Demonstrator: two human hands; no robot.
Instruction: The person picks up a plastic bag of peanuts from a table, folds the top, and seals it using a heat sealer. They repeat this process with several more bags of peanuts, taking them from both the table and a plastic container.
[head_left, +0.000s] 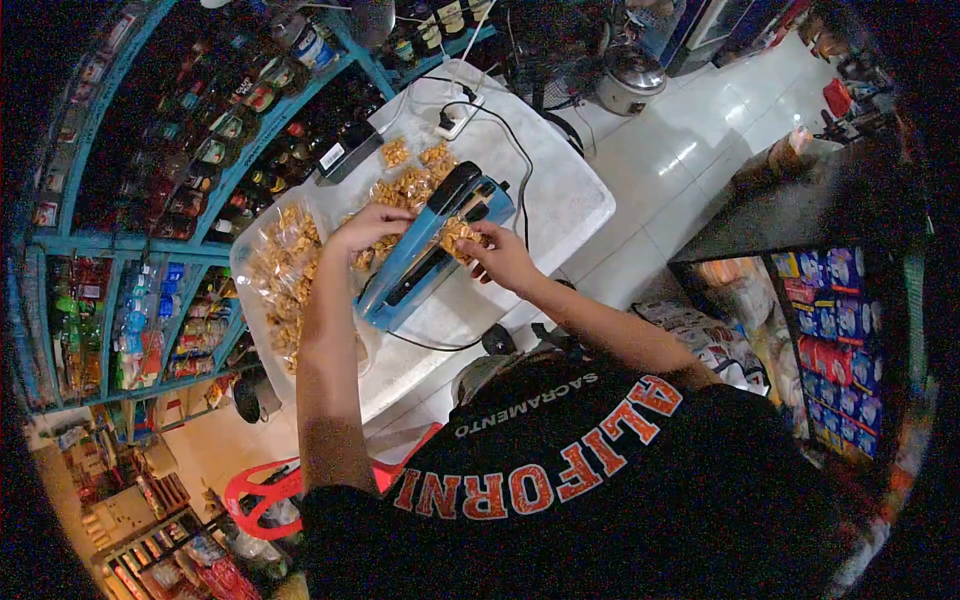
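Note:
A blue bag sealer (415,255) with a long lever arm lies diagonally on the white table. My right hand (500,258) pinches a small clear bag of golden-brown snacks (460,238) against the sealer's near side. On the far side, my left hand (372,230) has its fingers drawn together at the lever's edge. What those fingertips hold, if anything, is hidden. Filled snack packets (415,185) are heaped just behind the sealer. Larger clear bags of the same snacks (290,260) spread over the table's left side.
A white table (570,200) carries the work. A power strip (460,115) with a black plug and cable sits at its far end, near a dark box (345,152). Blue shelves of bottles (215,150) stand left. A red plastic chair (265,500) and rice cooker (632,80) are nearby.

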